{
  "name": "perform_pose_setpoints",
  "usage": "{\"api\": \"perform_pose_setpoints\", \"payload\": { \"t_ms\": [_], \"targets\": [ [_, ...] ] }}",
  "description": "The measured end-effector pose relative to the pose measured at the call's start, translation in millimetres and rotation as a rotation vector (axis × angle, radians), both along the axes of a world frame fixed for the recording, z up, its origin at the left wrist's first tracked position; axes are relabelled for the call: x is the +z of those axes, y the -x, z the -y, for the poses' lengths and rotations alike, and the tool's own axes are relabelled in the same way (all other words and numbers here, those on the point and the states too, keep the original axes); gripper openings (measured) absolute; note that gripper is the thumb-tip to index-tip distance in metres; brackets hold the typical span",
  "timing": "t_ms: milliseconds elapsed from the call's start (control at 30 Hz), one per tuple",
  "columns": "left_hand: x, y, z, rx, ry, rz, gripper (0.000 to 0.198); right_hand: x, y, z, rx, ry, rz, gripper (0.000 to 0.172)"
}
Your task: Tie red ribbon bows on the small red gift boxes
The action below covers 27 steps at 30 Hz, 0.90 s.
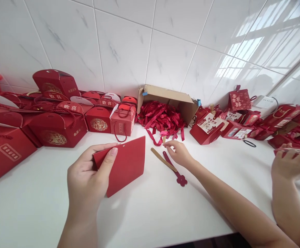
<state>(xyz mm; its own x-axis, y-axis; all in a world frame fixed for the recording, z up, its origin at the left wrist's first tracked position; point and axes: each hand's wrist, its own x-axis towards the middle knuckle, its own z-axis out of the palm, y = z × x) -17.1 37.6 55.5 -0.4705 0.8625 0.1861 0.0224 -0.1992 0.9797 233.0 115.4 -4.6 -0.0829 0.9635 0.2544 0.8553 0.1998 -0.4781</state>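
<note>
My left hand (89, 175) grips a smooth red cardboard piece (129, 163) by its left side, thumb on the near face. The cardboard is tilted above the white table and has a small hole near its top edge. To its right, my right hand (177, 151) is closed in a pinch near the red ribbons (162, 115). The short end of a gold strip (164, 139) shows at its fingertips. Just below, another gold strip (160, 158) lies crossed over a dark red strap with a flower-shaped end (181, 180).
Red gift boxes (58, 127) with rope handles crowd the left side. An open brown carton (170, 93) at the tiled wall spills the ribbons. More red boxes (206, 129) stand to the right, near a black loop (249, 143). Another person's hand (289, 163) holds something red at far right.
</note>
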Motion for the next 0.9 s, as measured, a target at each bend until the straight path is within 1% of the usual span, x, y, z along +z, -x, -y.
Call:
{"api": "perform_pose_setpoints", "payload": {
  "t_ms": [100, 200, 267, 467, 600, 667, 767, 900],
  "targets": [
    [-1.3, 0.6, -0.6, 0.007, -0.014, -0.001, 0.019, 8.9, 21.9, -14.8, 0.086, 0.092, 0.07, 0.02],
    [-2.0, 0.6, -1.2, 0.006, -0.011, -0.006, 0.021, 8.5, 33.7, -24.4, 0.127, 0.16, 0.112, 0.012],
    [-1.9, 0.2, -1.3, 0.013, -0.006, -0.01, 0.02, 5.9, 37.1, -25.8, 0.151, 0.169, 0.11, 0.011],
    [0.2, -3.1, -0.6, 0.028, -0.013, 0.013, 0.012, 1.1, 39.8, -19.6, 0.215, 0.098, 0.034, 0.01],
    [1.8, -5.4, 0.2, 0.035, 0.0, 0.02, 0.006, -0.9, 38.7, -19.4, 0.251, 0.005, 0.013, 0.02],
    [2.2, -6.0, 0.4, 0.039, 0.005, 0.021, 0.004, -2.2, 38.2, -19.0, 0.29, -0.033, 0.022, 0.023],
    [2.0, -5.6, 0.1, 0.044, 0.005, 0.004, 0.004, -3.7, 37.6, -17.1, 0.358, -0.065, 0.067, 0.022],
    [1.3, -4.7, -0.5, 0.041, -0.007, -0.01, 0.005, -4.3, 36.2, -14.6, 0.373, -0.08, 0.134, 0.019]
  ]
}}
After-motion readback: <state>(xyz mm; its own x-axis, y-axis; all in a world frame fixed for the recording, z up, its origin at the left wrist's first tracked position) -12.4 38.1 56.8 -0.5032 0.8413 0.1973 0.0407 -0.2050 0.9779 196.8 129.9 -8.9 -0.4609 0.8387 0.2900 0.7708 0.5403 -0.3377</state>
